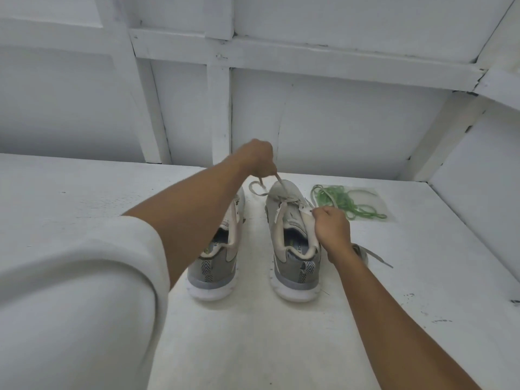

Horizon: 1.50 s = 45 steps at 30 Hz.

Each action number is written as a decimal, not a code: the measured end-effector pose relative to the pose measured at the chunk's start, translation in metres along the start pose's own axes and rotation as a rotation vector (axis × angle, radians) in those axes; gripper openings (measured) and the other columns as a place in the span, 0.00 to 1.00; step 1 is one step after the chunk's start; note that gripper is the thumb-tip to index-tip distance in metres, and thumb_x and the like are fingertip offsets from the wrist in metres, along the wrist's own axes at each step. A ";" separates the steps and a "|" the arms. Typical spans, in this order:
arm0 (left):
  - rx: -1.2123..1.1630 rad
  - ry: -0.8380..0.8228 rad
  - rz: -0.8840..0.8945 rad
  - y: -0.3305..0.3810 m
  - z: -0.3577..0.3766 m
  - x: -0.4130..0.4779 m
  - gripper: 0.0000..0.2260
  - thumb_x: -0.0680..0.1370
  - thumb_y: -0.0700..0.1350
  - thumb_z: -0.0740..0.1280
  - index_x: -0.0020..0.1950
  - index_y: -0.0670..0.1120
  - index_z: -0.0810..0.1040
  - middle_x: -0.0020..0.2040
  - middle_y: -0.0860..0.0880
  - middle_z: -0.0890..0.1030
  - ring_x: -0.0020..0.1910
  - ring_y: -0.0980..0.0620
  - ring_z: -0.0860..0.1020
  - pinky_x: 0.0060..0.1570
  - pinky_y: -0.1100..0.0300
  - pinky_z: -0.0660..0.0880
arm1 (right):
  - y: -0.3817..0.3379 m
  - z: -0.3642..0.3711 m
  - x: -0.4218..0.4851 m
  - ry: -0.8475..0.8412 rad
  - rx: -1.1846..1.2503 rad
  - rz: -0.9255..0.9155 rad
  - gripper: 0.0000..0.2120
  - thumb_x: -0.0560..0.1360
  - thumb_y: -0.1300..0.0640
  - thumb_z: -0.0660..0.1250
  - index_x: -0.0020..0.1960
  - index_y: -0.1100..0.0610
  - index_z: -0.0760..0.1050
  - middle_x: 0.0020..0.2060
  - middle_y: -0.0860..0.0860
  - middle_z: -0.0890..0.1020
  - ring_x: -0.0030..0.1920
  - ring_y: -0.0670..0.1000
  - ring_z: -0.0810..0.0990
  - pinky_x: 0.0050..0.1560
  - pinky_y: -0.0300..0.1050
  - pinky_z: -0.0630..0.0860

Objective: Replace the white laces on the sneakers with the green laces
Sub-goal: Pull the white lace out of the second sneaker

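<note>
Your white sleeve (78,291) fills bottom-left. Left hand (257,159) pinches the white lace (282,184), taut above the right sneaker (295,271). Right hand (332,229) grips its collar. Green laces (347,199) lie tangled just right of the toe. Wall (337,122) is close behind, and the table (253,347) stretches wide on both sides.

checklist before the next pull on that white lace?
1. Left hand pinches white lace, held taut upward: ok.
2. Right hand grips right sneaker at the eyelet edge: ok.
3. Lace out of all eyelets: not ok, it is threaded at the lower ones.
4. Green laces lie apart, beside the sneaker: ok.
5. Left sneaker unlaced: cannot tell, the forearm covers it.
</note>
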State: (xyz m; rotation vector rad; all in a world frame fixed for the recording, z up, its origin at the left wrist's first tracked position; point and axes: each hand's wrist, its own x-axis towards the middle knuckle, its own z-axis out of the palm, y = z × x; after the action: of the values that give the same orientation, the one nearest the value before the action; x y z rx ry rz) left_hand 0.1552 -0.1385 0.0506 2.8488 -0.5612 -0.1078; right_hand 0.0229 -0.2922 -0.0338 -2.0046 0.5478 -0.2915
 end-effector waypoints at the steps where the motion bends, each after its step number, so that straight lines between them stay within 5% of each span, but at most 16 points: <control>1: -0.008 0.039 -0.024 -0.007 -0.006 0.000 0.12 0.74 0.46 0.68 0.52 0.39 0.80 0.47 0.43 0.80 0.46 0.44 0.79 0.43 0.56 0.77 | 0.000 0.000 0.000 -0.001 0.000 0.003 0.16 0.78 0.59 0.60 0.32 0.57 0.65 0.30 0.52 0.69 0.33 0.52 0.66 0.35 0.47 0.60; 7: 0.024 0.076 -0.077 -0.020 -0.018 -0.013 0.12 0.74 0.46 0.68 0.53 0.40 0.79 0.50 0.43 0.77 0.47 0.42 0.79 0.46 0.53 0.78 | 0.000 0.001 0.000 0.012 -0.012 0.011 0.14 0.78 0.58 0.60 0.48 0.70 0.76 0.44 0.63 0.80 0.40 0.56 0.73 0.45 0.53 0.73; 12: 0.296 -0.092 0.080 -0.005 0.007 -0.031 0.13 0.74 0.49 0.71 0.51 0.42 0.78 0.44 0.47 0.75 0.45 0.45 0.77 0.41 0.56 0.75 | 0.000 0.000 0.001 0.028 -0.021 0.000 0.15 0.78 0.59 0.60 0.52 0.71 0.76 0.50 0.65 0.80 0.52 0.64 0.76 0.54 0.55 0.73; 15: 0.418 -0.226 0.168 0.005 0.021 -0.039 0.06 0.73 0.47 0.70 0.47 0.46 0.78 0.42 0.48 0.76 0.42 0.47 0.75 0.32 0.60 0.68 | 0.000 0.000 0.002 0.010 -0.010 0.015 0.15 0.78 0.58 0.60 0.51 0.70 0.76 0.44 0.63 0.80 0.45 0.63 0.76 0.47 0.53 0.73; 18: 0.416 -0.212 0.140 0.009 0.021 -0.042 0.08 0.74 0.45 0.69 0.39 0.44 0.73 0.38 0.49 0.74 0.41 0.47 0.74 0.33 0.60 0.68 | 0.001 0.000 0.003 -0.009 0.009 0.030 0.14 0.78 0.57 0.61 0.46 0.70 0.75 0.37 0.57 0.75 0.38 0.55 0.70 0.38 0.47 0.64; 22: 0.197 -0.106 0.054 0.015 0.023 -0.040 0.14 0.78 0.42 0.62 0.33 0.44 0.66 0.34 0.48 0.71 0.39 0.46 0.73 0.34 0.58 0.68 | 0.001 0.001 0.005 -0.027 0.025 0.033 0.12 0.77 0.58 0.61 0.39 0.64 0.72 0.34 0.55 0.71 0.38 0.53 0.68 0.38 0.47 0.61; 25: -0.101 -0.142 -0.057 0.020 0.031 -0.037 0.15 0.79 0.44 0.60 0.32 0.43 0.70 0.33 0.47 0.75 0.31 0.48 0.74 0.38 0.57 0.74 | 0.001 -0.001 0.008 -0.055 0.008 0.026 0.14 0.78 0.57 0.60 0.45 0.69 0.74 0.36 0.55 0.72 0.39 0.53 0.69 0.39 0.46 0.62; 29: -0.377 -0.186 -0.202 0.026 0.041 -0.034 0.15 0.77 0.51 0.64 0.36 0.43 0.74 0.35 0.48 0.80 0.31 0.49 0.79 0.38 0.58 0.79 | -0.009 -0.007 0.016 -0.189 -0.100 -0.021 0.10 0.77 0.54 0.62 0.45 0.60 0.77 0.38 0.51 0.77 0.39 0.51 0.73 0.38 0.44 0.66; 32: -0.422 -0.189 -0.249 0.029 0.044 -0.033 0.13 0.74 0.53 0.68 0.38 0.43 0.74 0.38 0.48 0.80 0.35 0.47 0.81 0.41 0.57 0.79 | -0.022 -0.012 0.024 -0.286 -0.146 -0.054 0.06 0.76 0.54 0.67 0.49 0.56 0.79 0.43 0.47 0.79 0.43 0.46 0.75 0.39 0.40 0.70; 38: -0.492 -0.157 -0.345 0.028 0.049 -0.037 0.11 0.74 0.49 0.68 0.37 0.43 0.73 0.33 0.48 0.77 0.27 0.50 0.76 0.27 0.64 0.72 | -0.047 -0.010 0.042 -0.316 -0.314 -0.217 0.05 0.74 0.60 0.68 0.48 0.55 0.81 0.44 0.50 0.82 0.47 0.50 0.78 0.48 0.43 0.73; 45: -0.726 -0.167 -0.472 0.024 0.051 -0.039 0.09 0.76 0.41 0.64 0.36 0.42 0.73 0.32 0.45 0.76 0.33 0.46 0.76 0.40 0.57 0.76 | -0.060 0.008 0.058 -0.527 -0.560 -0.292 0.03 0.74 0.59 0.70 0.44 0.52 0.82 0.46 0.50 0.83 0.49 0.50 0.78 0.49 0.42 0.72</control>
State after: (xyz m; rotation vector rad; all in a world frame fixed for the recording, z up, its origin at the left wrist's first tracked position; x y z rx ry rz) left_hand 0.1044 -0.1559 0.0085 2.2014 0.1311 -0.5155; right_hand 0.0915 -0.2910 0.0135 -2.5785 -0.0132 0.2494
